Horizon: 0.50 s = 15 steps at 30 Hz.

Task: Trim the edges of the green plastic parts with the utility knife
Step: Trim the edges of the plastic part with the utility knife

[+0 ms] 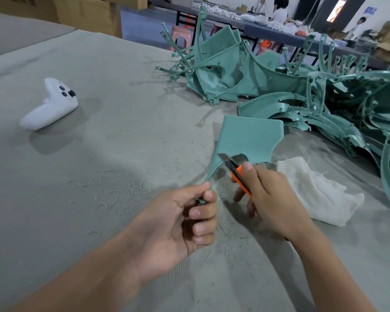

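A flat green plastic part (249,137) is held above the grey felt table (122,136), its narrow stem running down to my left hand (185,224), which grips the stem's end in curled fingers. My right hand (266,199) grips an orange utility knife (238,173), thumb on top. The steel blade lies against the part's curved lower edge near the stem. A large pile of green plastic parts (291,91) covers the table at the back right.
A white game controller (51,104) lies at the left of the table. A crumpled white cloth (315,190) sits just right of my right hand. Thin plastic shavings litter the felt around my hands. Cardboard boxes stand behind the table; people work at far benches.
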Motion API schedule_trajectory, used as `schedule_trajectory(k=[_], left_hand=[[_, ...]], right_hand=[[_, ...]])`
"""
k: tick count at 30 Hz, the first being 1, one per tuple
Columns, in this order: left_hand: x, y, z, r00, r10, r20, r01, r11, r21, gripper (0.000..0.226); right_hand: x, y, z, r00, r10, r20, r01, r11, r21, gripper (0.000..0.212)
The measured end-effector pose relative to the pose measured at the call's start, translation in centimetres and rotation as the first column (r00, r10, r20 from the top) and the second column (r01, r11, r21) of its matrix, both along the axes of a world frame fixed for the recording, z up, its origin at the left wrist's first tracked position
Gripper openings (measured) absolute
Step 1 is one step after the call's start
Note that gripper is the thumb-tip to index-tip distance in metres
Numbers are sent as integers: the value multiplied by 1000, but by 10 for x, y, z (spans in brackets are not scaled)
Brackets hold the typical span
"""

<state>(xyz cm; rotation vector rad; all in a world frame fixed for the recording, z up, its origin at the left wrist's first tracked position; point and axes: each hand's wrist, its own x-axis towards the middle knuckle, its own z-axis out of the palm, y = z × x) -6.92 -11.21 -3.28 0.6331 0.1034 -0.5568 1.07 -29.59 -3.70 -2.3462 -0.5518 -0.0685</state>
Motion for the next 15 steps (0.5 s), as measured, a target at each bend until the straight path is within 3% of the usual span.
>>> schedule_trajectory(k=[3, 8, 12, 15], left_hand=[[-1, 0, -1, 1000, -5, 4, 5, 1000, 12, 27], [0, -1, -1, 1000, -17, 16, 16, 1000, 15, 25], [4, 5, -1, 998, 45, 44, -49, 994, 99, 27], [10, 14, 4, 988, 107, 107, -131, 960, 249, 26]], right_hand=[[6, -5, -3, 992, -112, 59, 111, 994, 8, 56], [6, -4, -5, 981, -130, 145, 139, 989, -55, 44], [7, -6, -1, 947, -228, 225, 240, 970, -26, 47], [9, -18, 9, 846, -414, 336, 386, 910, 148, 50]])
